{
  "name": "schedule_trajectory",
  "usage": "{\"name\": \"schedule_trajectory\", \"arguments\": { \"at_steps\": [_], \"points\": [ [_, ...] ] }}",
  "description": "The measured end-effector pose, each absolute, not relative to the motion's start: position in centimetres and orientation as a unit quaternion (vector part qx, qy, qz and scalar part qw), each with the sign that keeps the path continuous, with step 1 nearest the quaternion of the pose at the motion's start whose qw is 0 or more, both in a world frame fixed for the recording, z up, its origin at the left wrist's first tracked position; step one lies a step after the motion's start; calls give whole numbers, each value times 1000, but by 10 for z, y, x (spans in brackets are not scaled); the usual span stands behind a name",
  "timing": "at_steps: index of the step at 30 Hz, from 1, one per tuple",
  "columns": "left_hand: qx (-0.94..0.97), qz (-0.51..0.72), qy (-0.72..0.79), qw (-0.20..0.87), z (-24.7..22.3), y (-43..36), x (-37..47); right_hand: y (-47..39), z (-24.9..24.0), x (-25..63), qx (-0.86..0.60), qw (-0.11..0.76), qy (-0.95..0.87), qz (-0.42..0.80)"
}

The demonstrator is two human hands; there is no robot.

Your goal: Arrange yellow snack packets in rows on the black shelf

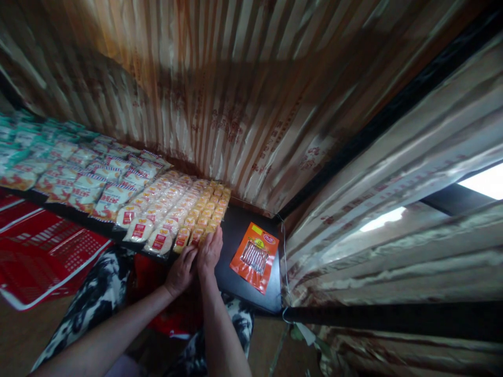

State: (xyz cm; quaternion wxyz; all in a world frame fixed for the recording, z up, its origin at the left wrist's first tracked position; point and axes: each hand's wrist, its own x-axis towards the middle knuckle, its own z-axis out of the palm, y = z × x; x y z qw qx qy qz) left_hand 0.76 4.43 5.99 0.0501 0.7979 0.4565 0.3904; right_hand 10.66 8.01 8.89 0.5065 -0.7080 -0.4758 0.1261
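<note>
My left hand is at the front ends of two rows of small yellow snack packets, fingers loosely bent and reaching the nearest ones. Beside it, my right hand lies with outstretched fingers along the right-hand front corner of the same rows, touching them. Both hands nearly meet, and they hide the frontmost packets in part. Just left of these stand rows of round, clear-wrapped crackers with red labels. To the right, an orange snack bag with a see-through window lies flat on the black shelf.
Larger white snack bags and green bags fill the shelf's left part. Red shopping baskets stand at lower left. Pleated curtain cloth hangs behind, and a dark bar slants across the right.
</note>
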Motion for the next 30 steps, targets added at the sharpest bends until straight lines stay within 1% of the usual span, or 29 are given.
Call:
{"name": "schedule_trajectory", "arguments": {
  "at_steps": [6,13,21,30],
  "points": [
    [798,407,444,36,63,44,8,81,87,107,-707,500,-482,131],
    [795,403,451,38,63,44,9,79,90,108,-704,502,-485,134],
    [796,398,455,11,62,44,9,80,91,106,-710,492,-487,130],
    [791,409,452,42,69,43,11,68,89,116,-692,537,-447,179]
  ]
}}
